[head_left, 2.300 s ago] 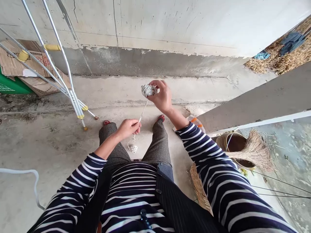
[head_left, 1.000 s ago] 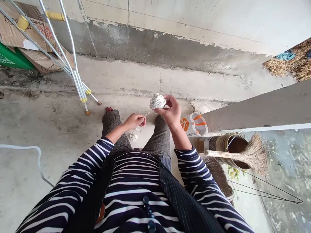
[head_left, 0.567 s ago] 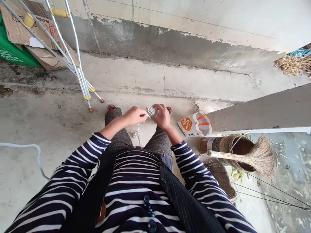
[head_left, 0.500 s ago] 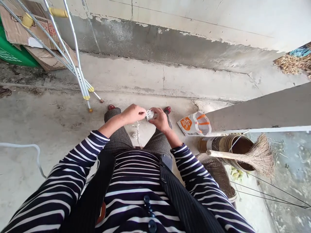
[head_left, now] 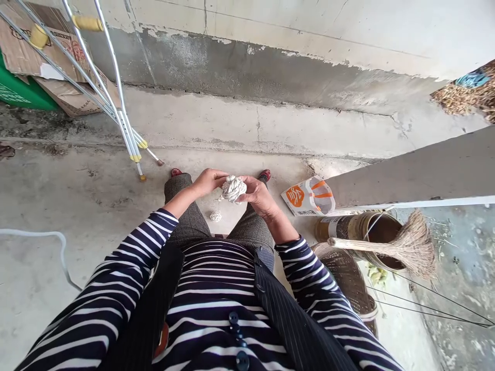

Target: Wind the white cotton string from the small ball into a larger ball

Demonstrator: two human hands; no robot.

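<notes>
A ball of white cord (head_left: 234, 189) is held up between my hands, above the gap between my knees. My right hand (head_left: 260, 196) grips it from the right, thumb below and fingers above. At its upper left side, my left hand (head_left: 211, 181) has its fingers closed on the cord; its fingertips are partly hidden. A thin strand runs down from the ball toward a smaller white bundle of cord (head_left: 215, 216) below and to the left. Whether that bundle hangs or lies on the floor I cannot tell.
Metal crutches (head_left: 124, 123) with yellow grips lean at the left by cardboard boxes (head_left: 58, 51). On the right are a white and orange paper bag (head_left: 299, 198), a bucket (head_left: 356, 229) with a straw broom (head_left: 413, 250) across it, and a woven basket (head_left: 348, 278). A pale hose (head_left: 58, 237) lies left.
The ball has turned and more of it shows between my hands. My right hand has shifted slightly lower and opened around its side. The strand below looks thinner and straighter.
</notes>
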